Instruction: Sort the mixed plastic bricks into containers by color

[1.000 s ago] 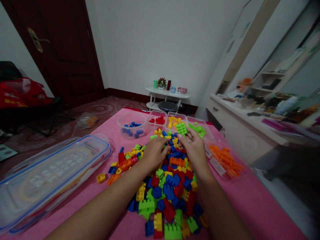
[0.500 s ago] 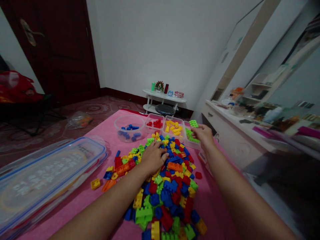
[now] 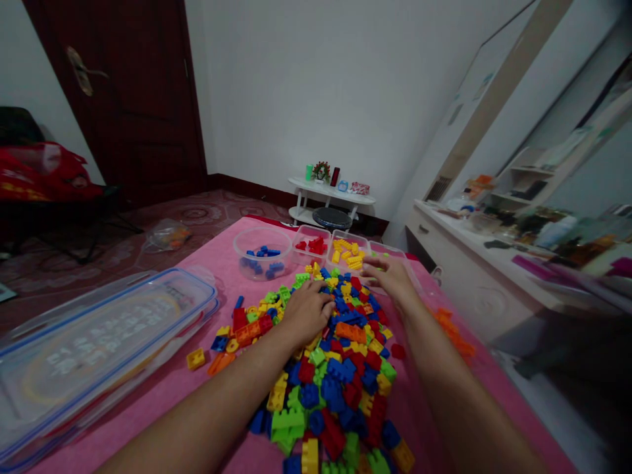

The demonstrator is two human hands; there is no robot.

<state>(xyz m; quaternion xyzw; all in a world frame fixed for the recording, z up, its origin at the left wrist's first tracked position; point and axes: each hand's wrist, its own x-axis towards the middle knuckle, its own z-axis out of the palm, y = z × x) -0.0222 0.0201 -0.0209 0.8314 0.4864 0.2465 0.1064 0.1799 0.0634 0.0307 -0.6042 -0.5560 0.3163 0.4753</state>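
A heap of mixed toy building blocks in red, blue, yellow, green and orange covers the middle of the pink tabletop. My left hand rests on the far left part of the heap, fingers loosely bent over the blocks and thumb apart. Just above the heap's far right edge hovers my right hand, its fingers spread with no block visible in them. It partly covers a clear container with green blocks. Beside that stand a container of yellow blocks, one of red blocks and a round tub of blue blocks.
Clear lidded boxes with blue rims lie on the left of the pink cloth. Orange blocks lie beyond my right forearm. A white dresser stands to the right, and a small white shelf by the wall.
My right hand has let go of a green block at the green container and drawn back toward the heap. The view has shifted slightly; my left hand stays on the heap.
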